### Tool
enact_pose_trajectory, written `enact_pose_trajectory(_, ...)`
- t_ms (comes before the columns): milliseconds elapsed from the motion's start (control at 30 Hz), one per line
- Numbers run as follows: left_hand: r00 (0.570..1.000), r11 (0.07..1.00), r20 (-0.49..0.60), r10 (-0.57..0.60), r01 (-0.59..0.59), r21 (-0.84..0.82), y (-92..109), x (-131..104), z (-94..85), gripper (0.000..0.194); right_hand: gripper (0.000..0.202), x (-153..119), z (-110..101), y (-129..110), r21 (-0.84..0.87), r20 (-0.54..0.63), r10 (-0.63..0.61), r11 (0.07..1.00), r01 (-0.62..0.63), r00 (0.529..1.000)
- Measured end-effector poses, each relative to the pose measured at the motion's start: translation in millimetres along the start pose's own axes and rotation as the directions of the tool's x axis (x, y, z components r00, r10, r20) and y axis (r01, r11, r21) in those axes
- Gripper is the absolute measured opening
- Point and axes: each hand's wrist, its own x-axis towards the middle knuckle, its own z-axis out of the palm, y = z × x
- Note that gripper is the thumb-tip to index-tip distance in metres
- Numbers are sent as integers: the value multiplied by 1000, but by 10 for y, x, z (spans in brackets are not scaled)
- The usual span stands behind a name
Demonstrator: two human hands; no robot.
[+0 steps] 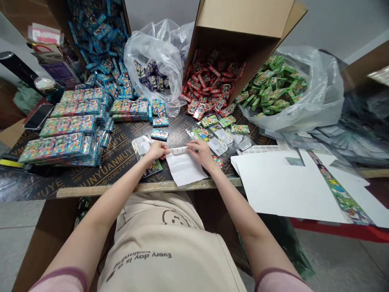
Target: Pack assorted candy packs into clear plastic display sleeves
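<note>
Near the front edge of the dark plywood table (121, 174), both hands pinch the far edge of a white paper sheet (187, 168). My left hand (158, 151) has its fingers closed at the sheet's left corner. The right corner is pinched by my right hand (200, 153). Along the top of the sheet, between the hands, runs a narrow printed strip (178, 150); whether it is folded paper or a separate piece I cannot tell. Partly under my left forearm lies a green printed packet (153, 168). A small red packet (218, 161) sits by my right wrist.
Stacks of wrapped multi-packs (57, 146) stand at left, near a phone (38, 117). Behind are blue packets (106, 77), a bag of purple packets (152, 77), a carton (243, 16) of red packets and a bag (322, 81) of green ones. White cards (273, 182) overhang the right edge.
</note>
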Motion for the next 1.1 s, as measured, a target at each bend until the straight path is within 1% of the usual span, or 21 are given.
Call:
enact_pose_trajectory(67,1000,1000,6,-2,2,0,-9,11,-3,26,17,-12,8,1,23,-45,14,1000,-13,999)
enact_pose_trajectory(133,1000,1000,13,-5,5,3,-14,21,-7,26,15,-10,0,-1,44,-63,22,999,-19,998)
enact_pose_trajectory(233,1000,1000,27,-15,14,19,-18,33,-15,28,14,-13,-32,-43,92,-23,7,996,-5,1000)
enact_pose_trajectory(333,998,998,55,-39,36,49,-22,36,-18,28,14,-34,-37,-153,235,9,11,972,-13,1000)
enact_pose_trajectory(400,995,996,78,-58,53,70,-29,30,-22,27,13,-33,-18,-230,398,-23,105,913,-87,994)
enact_pose_trajectory(433,994,995,88,-67,60,79,-33,24,-25,26,14,-20,-9,-256,490,-67,185,862,-129,980)
enact_pose_trajectory(467,993,994,94,-74,65,87,-38,15,-30,27,17,3,-6,-268,579,-130,278,800,-155,952)
enact_pose_trajectory(533,992,993,99,-79,70,96,-44,-8,-38,27,22,74,-26,-256,699,-257,439,699,-148,861)
enact_pose_trajectory(567,992,993,99,-78,69,97,-42,-22,-37,27,22,115,-48,-238,718,-293,479,682,-140,828)
enact_pose_trajectory(600,992,993,97,-75,66,94,-36,-37,-32,27,23,154,-72,-222,709,-294,482,689,-149,826)
enact_pose_trajectory(633,993,994,97,-70,62,88,-26,-53,-19,27,28,185,-94,-212,677,-258,452,716,-174,854)
enact_pose_trajectory(667,993,995,97,-63,55,79,-11,-68,0,26,37,205,-107,-213,625,-191,396,754,-200,898)
enact_pose_trajectory(700,994,997,99,-54,47,69,7,-83,25,25,48,215,-107,-228,564,-105,321,798,-209,941)
enact_pose_trajectory(733,994,998,103,-43,37,57,28,-97,53,24,56,213,-93,-255,505,-10,235,840,-198,972)
enact_pose_trajectory(767,994,999,107,-31,27,45,49,-108,82,23,60,203,-65,-291,454,77,150,875,-168,986)
enact_pose_trajectory(833,993,1000,118,-11,9,21,85,-123,130,21,53,167,18,-372,361,191,13,929,-82,982)
enact_pose_trajectory(867,992,1000,123,-4,3,8,97,-128,145,21,48,148,62,-410,303,213,-28,952,-38,977)
enact_pose_trajectory(900,992,1000,128,-1,1,-4,105,-133,152,21,43,129,102,-442,235,211,-54,972,3,976)
enact_pose_trajectory(1000,990,999,140,-1,6,-42,108,-150,148,21,37,88,165,-508,60,163,-122,992,114,979)
enact_pose_trajectory(1067,989,998,149,-2,11,-61,101,-169,142,21,39,71,163,-530,48,146,-143,989,137,979)
enact_pose_trajectory(1100,988,998,154,-1,12,-69,96,-180,144,21,41,65,156,-535,67,131,-128,991,120,983)
